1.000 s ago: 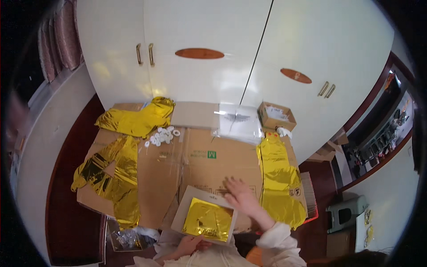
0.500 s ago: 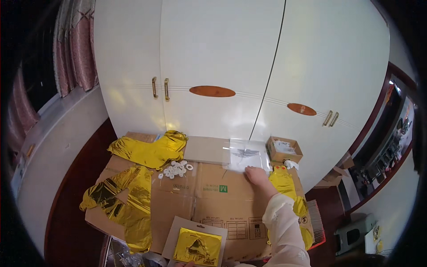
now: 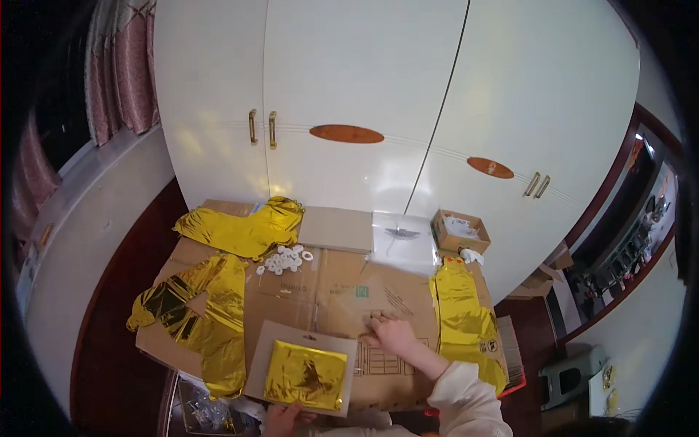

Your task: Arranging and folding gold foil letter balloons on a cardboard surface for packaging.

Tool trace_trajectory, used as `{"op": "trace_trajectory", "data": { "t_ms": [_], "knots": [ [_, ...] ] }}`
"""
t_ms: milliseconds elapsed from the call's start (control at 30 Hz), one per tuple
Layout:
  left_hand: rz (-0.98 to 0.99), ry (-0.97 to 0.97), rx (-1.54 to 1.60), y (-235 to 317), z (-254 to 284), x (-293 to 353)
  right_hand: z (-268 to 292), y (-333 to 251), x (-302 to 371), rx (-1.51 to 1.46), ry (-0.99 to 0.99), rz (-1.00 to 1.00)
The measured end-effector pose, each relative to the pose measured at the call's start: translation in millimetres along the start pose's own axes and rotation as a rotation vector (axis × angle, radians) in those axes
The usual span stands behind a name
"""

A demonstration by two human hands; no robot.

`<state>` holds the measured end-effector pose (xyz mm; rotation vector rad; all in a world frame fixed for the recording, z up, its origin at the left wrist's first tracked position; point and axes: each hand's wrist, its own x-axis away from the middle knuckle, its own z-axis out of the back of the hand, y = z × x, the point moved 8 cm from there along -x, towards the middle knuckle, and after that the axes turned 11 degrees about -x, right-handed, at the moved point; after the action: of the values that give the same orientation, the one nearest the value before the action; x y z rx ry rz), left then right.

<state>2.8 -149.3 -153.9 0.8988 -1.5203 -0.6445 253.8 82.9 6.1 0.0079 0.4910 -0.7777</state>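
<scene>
My left hand [image 3: 285, 418] grips the lower edge of a grey-brown backing card [image 3: 261, 373] with a hang hole. A folded gold foil balloon [image 3: 306, 371] lies flat on that card. To the right, my right hand [image 3: 392, 333] is closed on a clear plastic bag [image 3: 377, 291], whose see-through film hazes the cardboard print beneath it. Farther back lies a stack of clear plastic bags [image 3: 419, 255], with a dark printed mark showing. Beside the stack are plain grey cards [image 3: 336, 227].
Gold foil balloons [image 3: 229, 306] are spread along the left, with another [image 3: 244, 229] behind and more [image 3: 466, 313] at the right. White tape rings [image 3: 282, 261] lie in a heap on the cardboard surface [image 3: 280, 309]. A small open box [image 3: 460, 231] stands before the white cupboard [image 3: 349, 73].
My right hand has come back from the bag stack toward me with a clear bag. The card with the gold balloon has shifted left and up, and more of my left hand shows.
</scene>
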Motion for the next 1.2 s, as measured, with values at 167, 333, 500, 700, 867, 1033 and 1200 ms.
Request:
{"op": "trace_trajectory", "data": {
  "t_ms": [167,333,500,700,867,1033,1200],
  "knots": [
    [-0.056,0.039,0.060,68.0,-22.5,19.9,8.9,-7.0,32.1,-0.180,-0.031,-0.421],
    [-0.075,0.028,-0.026,92.0,-47.1,7.0,-12.3,-0.4,44.1,-0.067,0.048,-0.438],
    [-0.110,-0.014,-0.087,114.1,-64.0,-9.4,-14.0,-1.9,39.4,-0.065,-0.005,-0.489],
    [-0.120,-0.022,-0.115,120.3,-62.3,-16.1,-3.0,-21.3,49.0,-0.037,0.141,-0.388],
    [-0.056,0.009,-0.084,110.1,-52.4,-7.7,-7.9,-21.3,52.8,-0.082,0.048,-0.498],
    [-0.034,0.006,-0.126,107.7,-40.9,6.6,0.7,-1.7,54.7,-0.480,0.154,-0.556],
    [-0.030,-0.007,-0.154,92.5,-34.2,3.8,5.8,-0.2,45.2,-0.523,0.166,-0.584]
  ]
}}
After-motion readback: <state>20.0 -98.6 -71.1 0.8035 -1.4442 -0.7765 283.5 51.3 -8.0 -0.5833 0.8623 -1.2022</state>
